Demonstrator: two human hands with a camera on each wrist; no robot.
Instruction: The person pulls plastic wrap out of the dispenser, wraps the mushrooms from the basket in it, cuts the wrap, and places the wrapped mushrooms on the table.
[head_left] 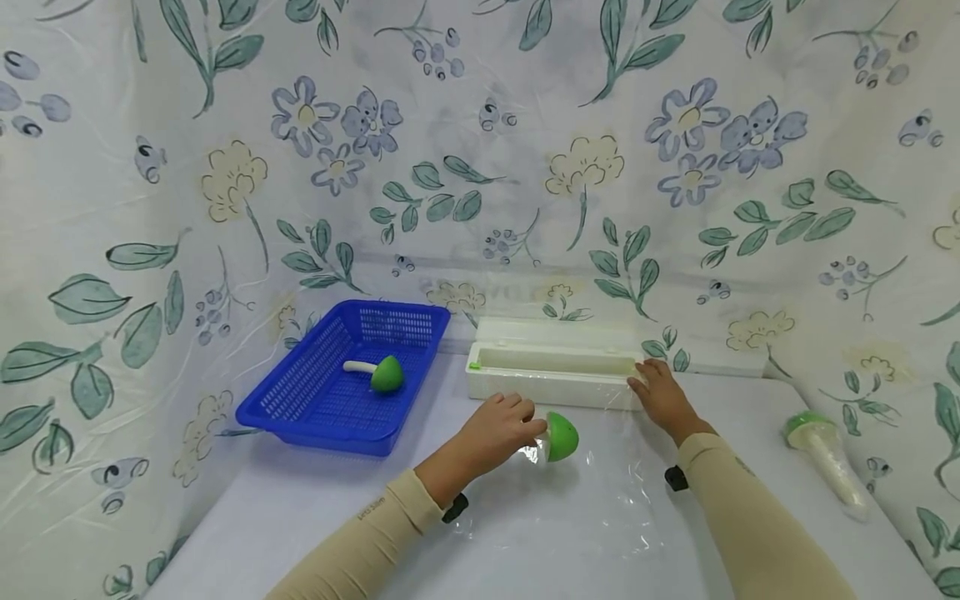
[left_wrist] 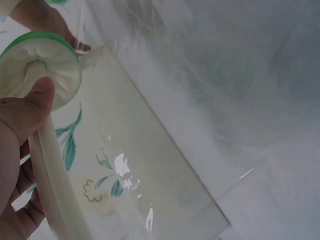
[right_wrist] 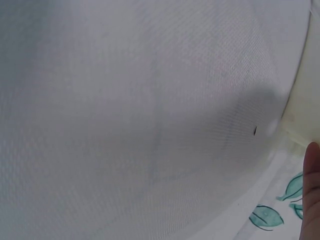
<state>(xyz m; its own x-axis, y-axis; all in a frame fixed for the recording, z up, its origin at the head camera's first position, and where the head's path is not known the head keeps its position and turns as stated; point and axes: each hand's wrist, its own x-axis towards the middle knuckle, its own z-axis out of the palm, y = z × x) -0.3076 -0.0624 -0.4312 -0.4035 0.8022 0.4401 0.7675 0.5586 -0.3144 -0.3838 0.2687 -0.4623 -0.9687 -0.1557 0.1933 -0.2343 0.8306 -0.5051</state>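
Observation:
A mushroom with a green cap [head_left: 562, 437] and a long off-white stem [left_wrist: 55, 170] is in my left hand [head_left: 498, 433]. In the left wrist view, the thumb presses the stem just under the cap while the other fingers curl behind it. The mushroom is over a clear sheet of cling film [head_left: 600, 500] that stretches across the table in front of a long white cling film box [head_left: 555, 390]. My right hand [head_left: 666, 398] holds the right end of this box, thumb at its front corner. Only one finger [right_wrist: 311, 185] of that hand shows in the right wrist view.
A blue plastic basket [head_left: 315, 433] at the left contains another green-capped mushroom [head_left: 386, 375]. Near the table's right edge lies a mushroom wrapped in film [head_left: 828, 467]. The box's raised lid [head_left: 555, 330] stands close to the flowered backdrop [head_left: 480, 208].

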